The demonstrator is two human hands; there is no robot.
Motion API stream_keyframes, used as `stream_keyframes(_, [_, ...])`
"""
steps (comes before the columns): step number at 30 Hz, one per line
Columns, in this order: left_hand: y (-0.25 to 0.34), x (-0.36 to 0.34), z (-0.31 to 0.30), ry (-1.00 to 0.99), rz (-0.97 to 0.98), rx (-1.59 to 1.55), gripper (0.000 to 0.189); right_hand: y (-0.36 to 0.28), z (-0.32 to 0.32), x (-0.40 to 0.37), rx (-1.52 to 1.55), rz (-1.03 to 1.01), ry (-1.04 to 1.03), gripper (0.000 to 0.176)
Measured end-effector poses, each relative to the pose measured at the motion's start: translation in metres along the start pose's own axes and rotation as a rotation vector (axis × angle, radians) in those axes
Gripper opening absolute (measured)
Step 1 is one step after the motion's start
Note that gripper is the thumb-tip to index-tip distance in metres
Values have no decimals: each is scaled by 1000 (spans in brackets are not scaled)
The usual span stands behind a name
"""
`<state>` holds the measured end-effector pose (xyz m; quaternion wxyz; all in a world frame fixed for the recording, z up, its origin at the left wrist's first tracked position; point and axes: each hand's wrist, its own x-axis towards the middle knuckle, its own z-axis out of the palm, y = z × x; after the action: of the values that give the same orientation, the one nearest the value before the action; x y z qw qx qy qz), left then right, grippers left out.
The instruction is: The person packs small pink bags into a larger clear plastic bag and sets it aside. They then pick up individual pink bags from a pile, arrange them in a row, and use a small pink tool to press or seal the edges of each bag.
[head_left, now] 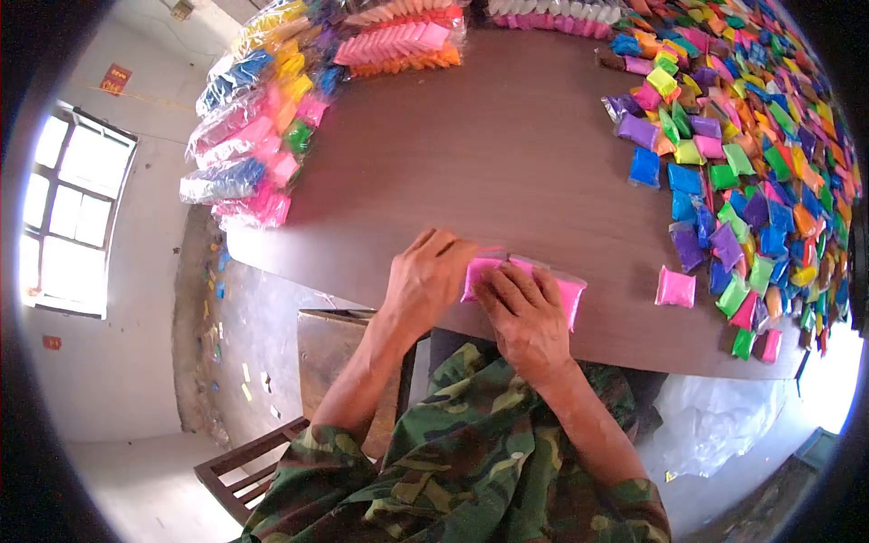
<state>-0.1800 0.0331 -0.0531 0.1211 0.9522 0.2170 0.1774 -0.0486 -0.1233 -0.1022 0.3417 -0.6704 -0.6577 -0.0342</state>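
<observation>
Close to the table's near edge, small pink packets in clear wrapping [570, 294] lie side by side between my hands. My left hand [427, 276] has its fingers curled together at the left end of the row, pinching the edge of a pink packet. From above, my right hand [523, 317] bends its fingers over the middle of the row and grips the packets there. Its fingers hide part of them. A single pink packet [675, 287] lies apart, to the right of my right hand.
A large heap of colourful packets [724, 172] covers the table's right side. Filled clear bags [240, 136] line the left edge, and bags of stacked packets [398, 45] stand at the back. A wooden stool [348, 362] is below left, and clear plastic bags [715, 421] are below right.
</observation>
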Motion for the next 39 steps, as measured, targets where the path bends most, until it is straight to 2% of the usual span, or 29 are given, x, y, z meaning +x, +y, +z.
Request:
stream_keyframes(4, [3,-4,6,-46,33,47,26,-2,0,-1,-1,17,-5,37])
stream_keyframes(8, [-10,2,2,52,-17,39,20,0,-1,1,4,5,-24,39])
stream_keyframes(13, [-10,-27,4,107,-60,-12,11,-2,-3,1,12,19,-20,38])
stream_keyframes(16, [-17,-31,-2,123,-167,51,9,-3,-5,3,16,22,-13,37])
stream_keyframes(19, [-7,-38,-7,170,-239,-36,10,-2,-5,5,0,16,2,36])
stream_keyframes(22, [18,-52,-4,134,-249,-213,13,-3,-3,4,-5,21,29,34])
stream_keyframes(25, [15,-64,6,112,-311,-154,15,-2,-3,4,8,23,48,32])
stream_keyframes(29, [18,-63,-8,157,-487,-186,16,-2,-1,5,40,52,85,35])
stream_keyframes(30, [27,-65,-6,245,-396,-237,13,-3,0,5,43,62,95,36])
stream_keyframes(33, [38,-78,6,160,-337,-186,10,0,-1,5,50,30,80,38])
stream_keyframes(37, [7,-90,12,238,-532,-130,6,0,1,4,67,29,106,35])
stream_keyframes(38, [7,-89,7,235,-582,-201,7,-1,2,5,59,23,101,34])
stream_keyframes(39, [13,-85,2,245,-535,-200,8,-1,2,7,54,14,95,34])
